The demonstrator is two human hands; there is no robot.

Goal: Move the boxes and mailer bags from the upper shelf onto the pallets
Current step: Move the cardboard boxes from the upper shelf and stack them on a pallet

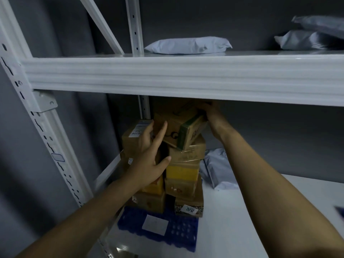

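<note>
The cardboard box [176,123] sits tilted atop the pallet's [178,233] stack [183,171], long axis 10-to-4 o'clock. The left hand [148,148], fingers spread straight, presses its 9 o'clock side; the right hand [211,115] curls round its 2 o'clock corner.

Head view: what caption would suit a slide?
Left hand and right hand steady a tilted box atop stacked boxes on a blue pallet.

— What carries the things on your screen?
— I see the upper shelf [186,75], of white metal. One mailer bag [188,45] lies flat on it beside the upright post [134,25]. Two more bags [307,40] lie one upon the other at the right.
— And below?
— The lower shelf [260,211] carries a blue pallet [167,237] and, near it, a crumpled mailer bag [216,168]. On the pallet I see stacked boxes [189,203] and a white sheet [155,224].
</note>
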